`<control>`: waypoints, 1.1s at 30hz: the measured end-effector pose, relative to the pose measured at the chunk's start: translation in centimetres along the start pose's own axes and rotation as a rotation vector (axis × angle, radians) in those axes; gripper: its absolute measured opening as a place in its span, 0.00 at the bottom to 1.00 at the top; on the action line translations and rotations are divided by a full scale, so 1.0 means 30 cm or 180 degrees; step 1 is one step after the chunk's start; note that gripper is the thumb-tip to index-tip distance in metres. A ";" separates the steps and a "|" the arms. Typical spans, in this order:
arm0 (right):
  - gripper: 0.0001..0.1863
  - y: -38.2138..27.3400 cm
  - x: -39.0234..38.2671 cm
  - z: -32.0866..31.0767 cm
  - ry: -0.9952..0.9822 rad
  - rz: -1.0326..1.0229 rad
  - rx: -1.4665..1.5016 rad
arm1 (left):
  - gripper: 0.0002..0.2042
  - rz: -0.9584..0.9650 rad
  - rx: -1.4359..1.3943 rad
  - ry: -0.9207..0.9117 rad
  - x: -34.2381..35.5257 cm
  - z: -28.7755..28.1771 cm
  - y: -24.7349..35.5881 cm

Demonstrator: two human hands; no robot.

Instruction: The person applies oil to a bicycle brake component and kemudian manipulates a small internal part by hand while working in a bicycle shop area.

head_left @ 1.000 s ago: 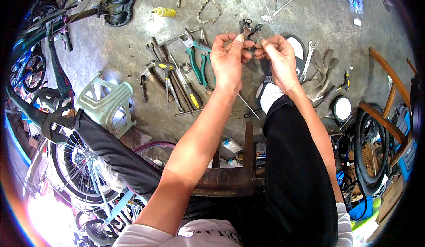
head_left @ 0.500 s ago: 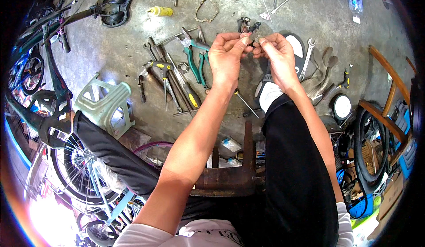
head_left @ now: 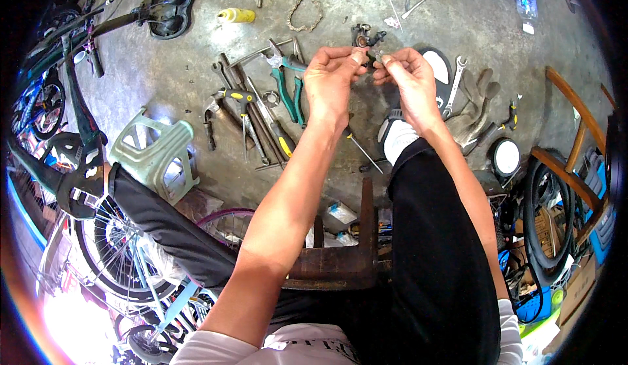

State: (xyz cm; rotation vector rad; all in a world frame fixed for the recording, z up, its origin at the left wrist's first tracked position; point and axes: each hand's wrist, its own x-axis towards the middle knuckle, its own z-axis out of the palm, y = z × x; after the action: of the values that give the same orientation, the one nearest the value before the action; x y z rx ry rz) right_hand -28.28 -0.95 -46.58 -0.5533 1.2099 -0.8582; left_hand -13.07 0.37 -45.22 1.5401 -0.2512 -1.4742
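Head view: small metal part (head_left: 371, 56) pinched between both hands' fingertips (head_left: 358, 56)

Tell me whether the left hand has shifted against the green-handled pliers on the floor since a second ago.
No: the left hand still sits just right of the green-handled pliers, pinching the small metal part with the right hand.

A: Where does the view sit?

B: On the person's head, looking steeply down past the knees to a concrete floor (head_left: 163, 77).

A: How near?

B: The left hand (head_left: 332, 84) and right hand (head_left: 409, 84) are close, just above centre toward 12 o'clock; the forearms enter from 6 o'clock.

A: And the rim?

B: Fisheye, so edges bend: a bicycle wheel (head_left: 111, 260) at 8 o'clock, tyres (head_left: 549, 214) at 4 o'clock, a chain (head_left: 314, 2) at 12. Only one view, so nothing is shared.
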 end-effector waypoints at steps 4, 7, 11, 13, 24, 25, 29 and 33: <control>0.07 0.003 -0.005 -0.004 -0.0082 0.0023 -0.0068 | 0.06 -0.0047 0.0112 -0.0049 0.003 -0.002 0.004; 0.08 -0.002 -0.007 0.004 -0.0095 -0.0002 -0.0021 | 0.06 0.0046 0.0143 -0.0087 0.009 -0.006 0.016; 0.08 -0.001 0.000 -0.006 -0.0072 -0.0013 -0.0015 | 0.05 -0.0012 0.0205 -0.0120 0.010 0.002 0.023; 0.08 -0.004 -0.013 0.000 -0.0020 0.0039 -0.0024 | 0.05 -0.0026 0.0210 0.0028 0.016 0.001 0.028; 0.07 0.010 -0.002 -0.007 -0.0102 0.0012 0.0050 | 0.06 -0.0042 0.0042 -0.0078 -0.007 0.018 0.020; 0.07 0.008 0.001 -0.008 -0.0107 -0.0008 0.0036 | 0.06 -0.0058 0.0052 -0.0080 -0.003 0.024 0.016; 0.07 0.005 -0.003 -0.005 -0.0056 0.0051 0.0066 | 0.06 -0.0068 -0.0006 0.0026 0.006 0.022 0.014; 0.07 0.006 -0.005 -0.012 -0.0085 0.0034 0.0070 | 0.06 -0.0111 0.0075 -0.0091 -0.003 0.028 0.018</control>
State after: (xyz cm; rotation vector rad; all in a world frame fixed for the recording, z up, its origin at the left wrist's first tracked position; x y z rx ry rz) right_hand -28.60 -0.70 -46.73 -0.5386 1.1767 -0.8518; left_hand -13.59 -0.26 -44.62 1.5501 -0.2605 -1.5263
